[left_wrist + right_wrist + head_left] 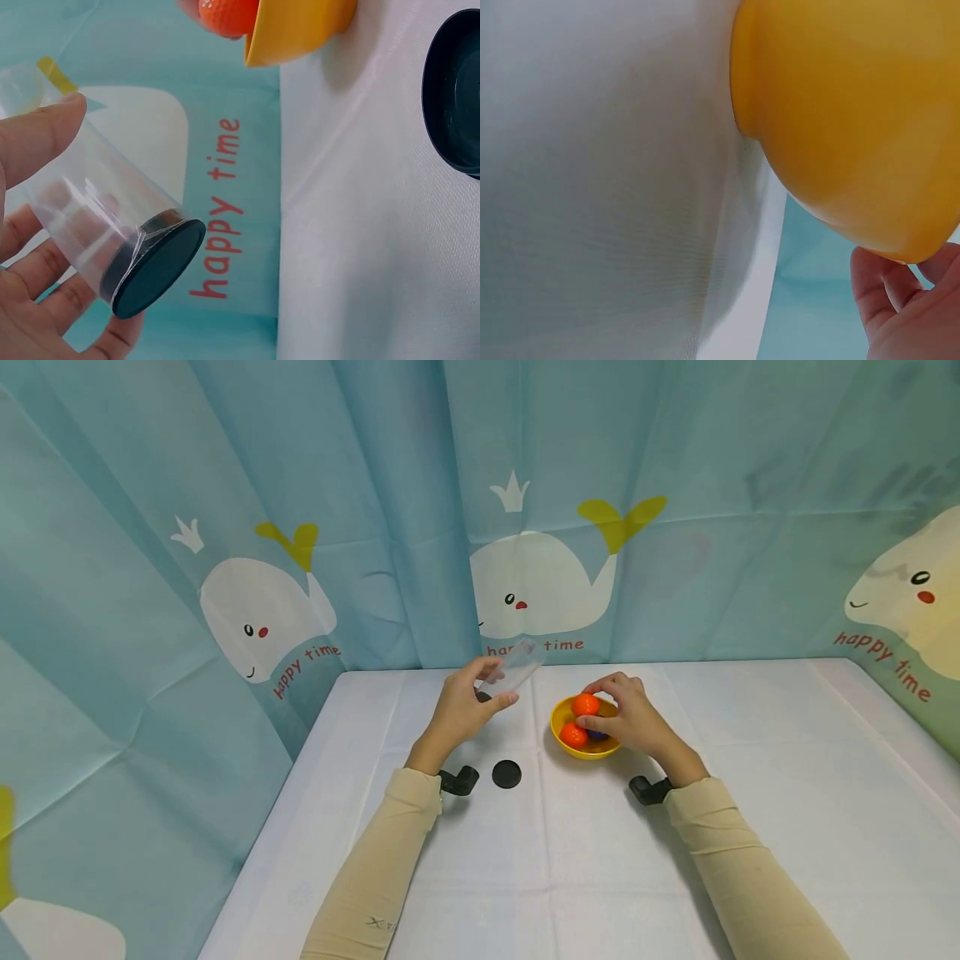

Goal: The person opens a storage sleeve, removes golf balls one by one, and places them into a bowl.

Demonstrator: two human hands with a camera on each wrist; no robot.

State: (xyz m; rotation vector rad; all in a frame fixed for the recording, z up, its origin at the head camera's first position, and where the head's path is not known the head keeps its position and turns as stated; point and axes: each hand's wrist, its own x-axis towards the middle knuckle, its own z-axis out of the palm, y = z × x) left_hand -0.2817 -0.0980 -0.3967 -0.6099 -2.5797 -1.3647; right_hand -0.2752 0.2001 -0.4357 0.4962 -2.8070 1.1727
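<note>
My left hand [456, 708] holds a clear plastic tube [519, 667] tilted above the table, thumb on one side and fingers on the other. A black cap [159, 270] closes the tube's lower end, and no ball shows inside. My right hand [636, 717] reaches over the yellow bowl [588, 755], its thumb and fingertips around an orange golf ball [585, 704]. Beside it in the bowl lie a second orange ball [573, 736] and a dark blue ball [597, 732], partly hidden by the thumb. From the right wrist, fingers [871, 281] show at the bowl's rim [911, 259].
A loose black cap [506, 774] lies on the white tablecloth [570, 860], in front of the bowl and to its left. Behind the table's far edge hangs a light blue curtain [390, 527] printed with whales.
</note>
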